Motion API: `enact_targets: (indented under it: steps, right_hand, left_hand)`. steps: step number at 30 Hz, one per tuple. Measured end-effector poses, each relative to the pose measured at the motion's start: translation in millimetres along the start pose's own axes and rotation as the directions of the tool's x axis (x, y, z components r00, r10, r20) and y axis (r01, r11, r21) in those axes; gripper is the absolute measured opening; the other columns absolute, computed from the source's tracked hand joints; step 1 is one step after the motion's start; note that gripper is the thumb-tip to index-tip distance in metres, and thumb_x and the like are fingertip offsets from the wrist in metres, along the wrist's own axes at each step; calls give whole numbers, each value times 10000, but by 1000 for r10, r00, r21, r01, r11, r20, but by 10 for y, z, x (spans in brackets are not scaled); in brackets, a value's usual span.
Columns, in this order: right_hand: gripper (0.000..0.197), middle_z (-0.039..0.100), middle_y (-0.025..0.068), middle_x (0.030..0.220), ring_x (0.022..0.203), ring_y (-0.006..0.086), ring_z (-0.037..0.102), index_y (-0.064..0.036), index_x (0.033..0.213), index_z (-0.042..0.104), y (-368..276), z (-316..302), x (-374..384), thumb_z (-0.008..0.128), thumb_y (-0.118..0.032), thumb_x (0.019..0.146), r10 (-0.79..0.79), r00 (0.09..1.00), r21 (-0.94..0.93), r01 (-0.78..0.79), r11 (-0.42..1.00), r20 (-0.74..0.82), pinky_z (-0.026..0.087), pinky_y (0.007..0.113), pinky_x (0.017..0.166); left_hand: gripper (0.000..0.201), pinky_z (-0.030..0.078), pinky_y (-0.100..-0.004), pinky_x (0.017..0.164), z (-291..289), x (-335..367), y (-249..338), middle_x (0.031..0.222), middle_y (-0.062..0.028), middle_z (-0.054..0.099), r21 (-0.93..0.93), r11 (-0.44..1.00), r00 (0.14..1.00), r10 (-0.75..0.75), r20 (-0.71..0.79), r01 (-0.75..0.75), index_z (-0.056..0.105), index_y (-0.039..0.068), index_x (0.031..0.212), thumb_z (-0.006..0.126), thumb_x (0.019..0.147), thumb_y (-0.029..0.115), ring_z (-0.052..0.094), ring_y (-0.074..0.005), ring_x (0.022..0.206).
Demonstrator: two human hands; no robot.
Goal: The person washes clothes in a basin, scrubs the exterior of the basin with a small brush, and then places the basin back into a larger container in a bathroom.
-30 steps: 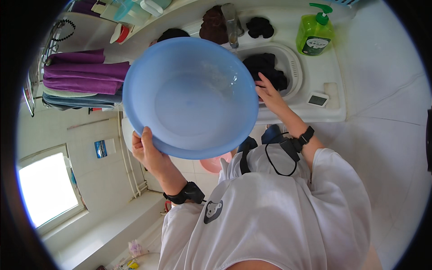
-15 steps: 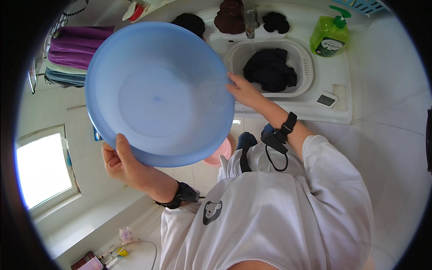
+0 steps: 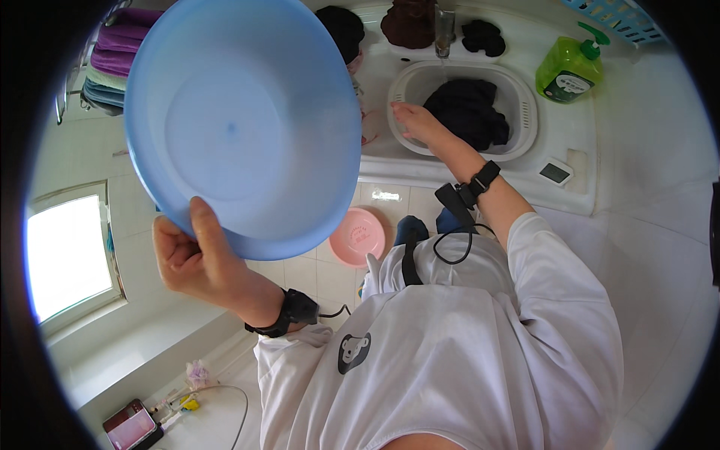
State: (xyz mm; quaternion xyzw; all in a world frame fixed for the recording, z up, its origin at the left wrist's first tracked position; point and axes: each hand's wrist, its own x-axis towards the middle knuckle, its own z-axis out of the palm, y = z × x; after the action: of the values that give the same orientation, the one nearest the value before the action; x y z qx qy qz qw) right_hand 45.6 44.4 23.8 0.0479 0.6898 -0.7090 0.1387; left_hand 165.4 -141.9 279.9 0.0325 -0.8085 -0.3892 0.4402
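A wide blue plastic basin [image 3: 300,172], its inside turned toward me, is held up at the left by my left hand [image 3: 199,259]. The thumb lies over its lower rim and the fingers are curled behind. My right hand [image 3: 420,124] is apart from the basin with nothing in it, fingers stretched out above the left rim of a white sink bowl [image 3: 527,127]. Inside that bowl lies a bunched dark garment [image 3: 469,112], below a metal faucet [image 3: 445,34]. What stands behind the blue basin is partly hidden.
Along the counter sit a brown cloth [image 3: 409,24], a small black cloth [image 3: 484,37] and a green pump bottle [image 3: 570,71]. A small display device [image 3: 556,173] lies at the right front. On the floor is a pink basin [image 3: 358,236]. Folded purple towels [image 3: 124,37] hang at left.
My right hand has let go of the blue basin's rim and moved over the sink. The basin has shifted left and up in my left hand, uncovering the pink basin.
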Motion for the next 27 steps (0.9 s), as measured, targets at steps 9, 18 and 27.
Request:
enact_targets:
  steps: [9,18,27]
  right_hand:
    - [460,514,18,899,831,116,470,-72,1143,534,80,17,-56,405,-430,886,214,975,130,-220,967,60,425,299,720]
    - [516,415,82,1299,1194,203,384,-116,1330,369,51,-128,-150,376,-413,908,264,948,135,-289,948,179,365,381,935]
    - [434,446,81,1274,1179,197,408,-114,1299,415,204,-277,-274,389,-308,911,235,965,138,-251,958,119,386,369,919]
  left_hand:
    - [369,235,-176,390,195,-136,28,454,31,394,62,986,984,145,108,-152,355,62,530,680,705,76,302,-33,400]
    - [403,254,-186,383,304,-268,26,396,12,341,177,923,938,327,112,-342,348,70,505,705,690,102,285,-67,351]
    - [289,309,-184,468,149,-138,-116,540,-5,482,11,1000,999,-13,-33,13,424,32,567,645,745,85,383,-53,501]
